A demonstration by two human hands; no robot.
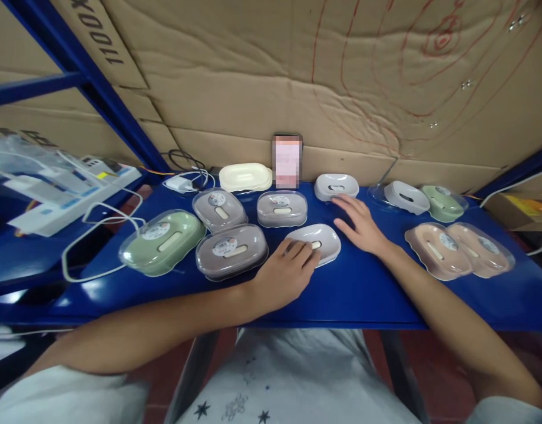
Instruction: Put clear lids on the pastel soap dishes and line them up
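Note:
My left hand [286, 274] curls over the left part of a pale grey oval soap dish [330, 242] on the blue table, its fingers bent and close together. By those fingertips a small cream strip [316, 245] shows in the dish's middle; part of it is covered. My right hand [362, 224] has its fingers apart and holds nothing. Its fingertips are close to another grey soap dish [336, 178] at the back, which has a dark slot; whether they touch, I cannot tell. Left of my left hand sits a grey soap dish under a clear lid [232, 250].
Other lidded dishes stand about: green [165, 241], grey [282, 209] and pinkish [439, 250]. A cream dish [245, 176] and a phone [287, 161] lean near the cardboard wall [235, 88]. White cables [83, 221] and a power strip [76, 197] lie left.

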